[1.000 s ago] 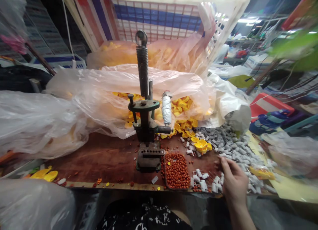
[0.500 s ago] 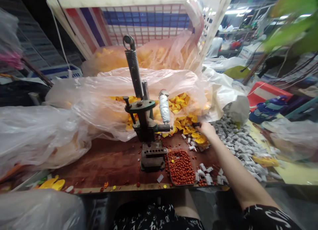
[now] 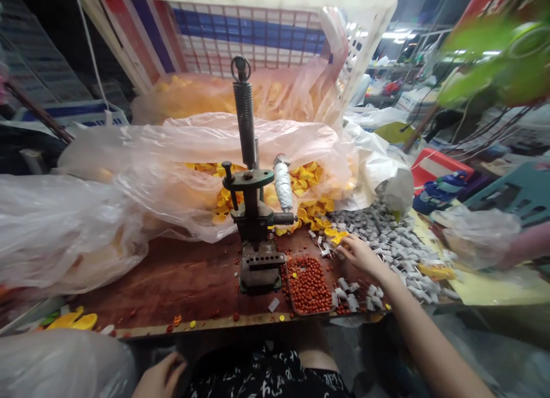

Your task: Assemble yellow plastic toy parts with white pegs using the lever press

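Note:
My right hand (image 3: 356, 252) reaches over the wooden bench with its fingers stretched out. Its fingertips are at the edge of a yellow, petal-like plastic piece (image 3: 336, 235), and I see no firm grip on it. Low in the view, my left hand (image 3: 161, 376) is near the black patterned cloth on my lap, partly cut off by the frame. Its fingers are loosely bent and apart, with nothing visible in them. Between the hands stands a hand press (image 3: 253, 215) with a tape-wrapped handle (image 3: 282, 185). Beside its base is a clear tray (image 3: 293, 306) of small red-brown beads.
Grey parts with metal pins (image 3: 391, 237) are heaped on the right. A large clear bag (image 3: 206, 140) of yellow pieces lies behind the press, before a white plastic crate (image 3: 373, 54). More plastic bags (image 3: 64, 232) cover the left. Loose beads lie along the bench's front edge (image 3: 172, 332).
My right hand has drawn back toward me from the yellow pile to the nearer pieces. My left hand has come into view at the bottom. The view has shifted slightly.

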Action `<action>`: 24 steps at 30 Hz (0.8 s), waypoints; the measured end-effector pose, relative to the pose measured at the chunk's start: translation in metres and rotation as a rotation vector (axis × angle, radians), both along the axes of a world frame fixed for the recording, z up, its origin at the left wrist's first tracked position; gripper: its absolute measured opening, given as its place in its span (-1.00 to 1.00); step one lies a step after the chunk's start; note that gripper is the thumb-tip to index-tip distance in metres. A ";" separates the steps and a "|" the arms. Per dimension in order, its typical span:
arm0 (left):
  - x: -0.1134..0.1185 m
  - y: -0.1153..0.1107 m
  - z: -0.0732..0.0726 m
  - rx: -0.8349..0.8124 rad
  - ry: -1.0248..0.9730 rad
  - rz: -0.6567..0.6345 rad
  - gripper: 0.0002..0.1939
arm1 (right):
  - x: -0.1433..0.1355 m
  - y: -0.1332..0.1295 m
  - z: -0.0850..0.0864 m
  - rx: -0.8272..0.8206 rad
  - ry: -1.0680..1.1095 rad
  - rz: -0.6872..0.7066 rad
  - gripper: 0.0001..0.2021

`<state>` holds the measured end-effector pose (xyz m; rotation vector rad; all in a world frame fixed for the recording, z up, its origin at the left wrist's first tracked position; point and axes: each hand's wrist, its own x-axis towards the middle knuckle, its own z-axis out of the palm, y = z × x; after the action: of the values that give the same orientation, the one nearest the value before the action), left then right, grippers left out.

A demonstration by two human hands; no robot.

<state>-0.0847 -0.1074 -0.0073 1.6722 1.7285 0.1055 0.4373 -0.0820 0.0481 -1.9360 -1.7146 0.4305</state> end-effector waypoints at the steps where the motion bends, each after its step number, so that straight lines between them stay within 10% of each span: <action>1: 0.010 0.008 0.007 0.071 -0.114 -0.002 -0.88 | -0.011 -0.002 0.006 0.034 0.061 -0.002 -0.79; 6: 0.101 0.034 0.045 0.233 -0.667 -0.129 -0.38 | -0.122 -0.015 0.033 0.092 0.582 0.241 -0.79; 10: 0.151 0.044 0.038 0.310 -0.944 -0.233 -0.37 | -0.201 -0.019 0.030 0.048 0.769 0.436 -0.78; 17: 0.147 0.046 0.022 0.355 -1.025 0.070 -0.50 | -0.208 -0.019 0.020 0.161 0.643 0.230 -0.87; 24: 0.146 0.036 0.018 0.223 -1.139 -0.036 -0.43 | -0.242 -0.025 0.020 0.196 0.043 0.366 -0.88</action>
<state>0.0614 -0.0717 0.0106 1.3230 0.8178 1.0403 0.1955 -0.1072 0.0684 -1.4689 -2.0068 0.4119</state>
